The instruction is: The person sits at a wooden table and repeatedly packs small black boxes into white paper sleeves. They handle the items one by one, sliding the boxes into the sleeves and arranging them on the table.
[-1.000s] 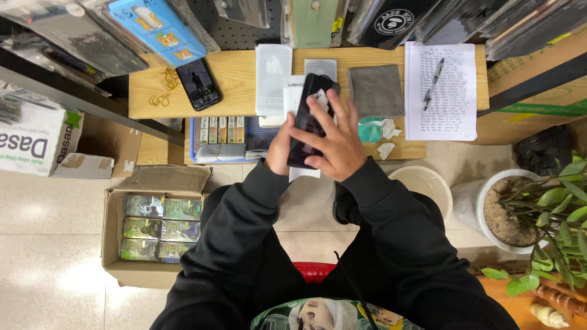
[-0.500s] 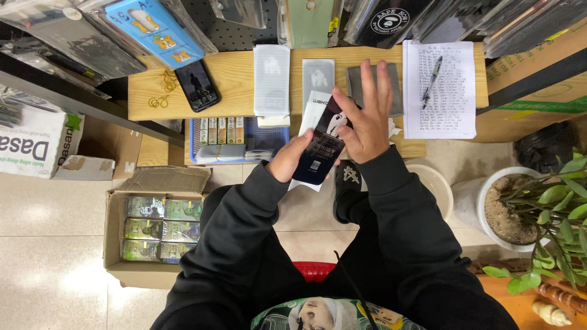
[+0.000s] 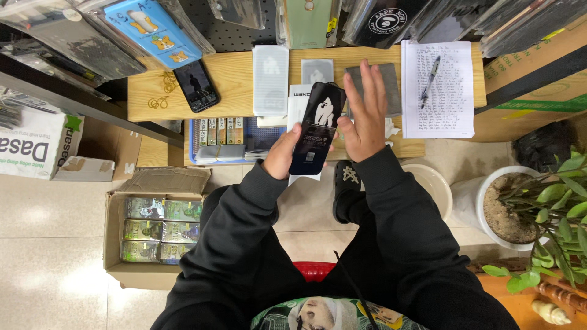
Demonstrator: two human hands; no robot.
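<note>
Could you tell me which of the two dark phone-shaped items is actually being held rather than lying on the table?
The black one gripped by the left hand; the other phone lies untouched on the table's left.

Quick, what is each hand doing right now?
Left hand: closed on a black phone case.
Right hand: open, fingers spread, thumb touching the case.

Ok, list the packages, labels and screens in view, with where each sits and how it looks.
Black phone case: held in left hand, right hand open beside it.
Smartphone: dark screen, lying on the wooden shelf.
Handwritten sheet: white, shelf's right end, pen on it.
Cardboard box: open on floor, holding green packets.
White carton: far left.
</note>
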